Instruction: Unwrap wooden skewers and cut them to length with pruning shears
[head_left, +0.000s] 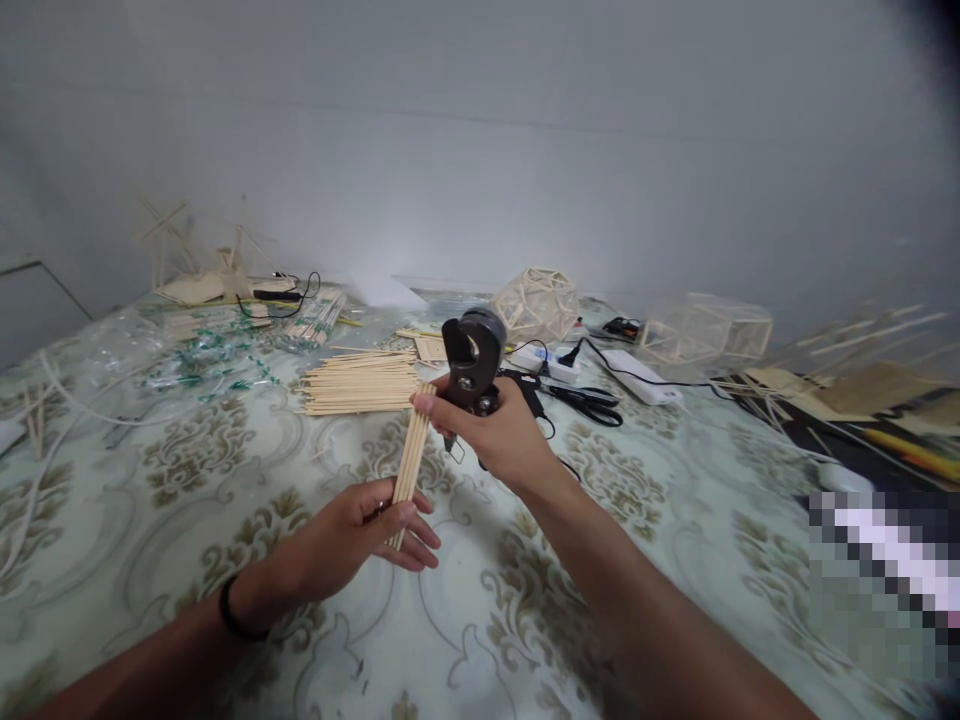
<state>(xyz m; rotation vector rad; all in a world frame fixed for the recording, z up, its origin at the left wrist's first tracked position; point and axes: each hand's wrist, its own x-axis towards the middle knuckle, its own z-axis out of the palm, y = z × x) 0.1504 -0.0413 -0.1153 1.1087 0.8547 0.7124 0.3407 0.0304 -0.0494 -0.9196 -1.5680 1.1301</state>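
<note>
A small bundle of thin wooden sticks (410,450) slants between my two hands over the table. My left hand (375,530) grips its lower end between thumb and fingers, the other fingers spread behind it. At the upper end, the thumb and fingertips of my right hand (495,430) touch the sticks. That same hand is wrapped around a black cable cutter (474,360), whose curved jaw points up; its handles are mostly hidden by the palm. Just behind the bundle lies a pile of similar wooden sticks (360,380).
A patterned tablecloth (247,560) covers the table. Black scissors (589,402), a power strip (551,362) with cords and a stick-built polyhedron (536,305) stand behind my right hand. Plastic wrapping (210,355) lies left; a box-shaped stick frame (709,328) sits at right.
</note>
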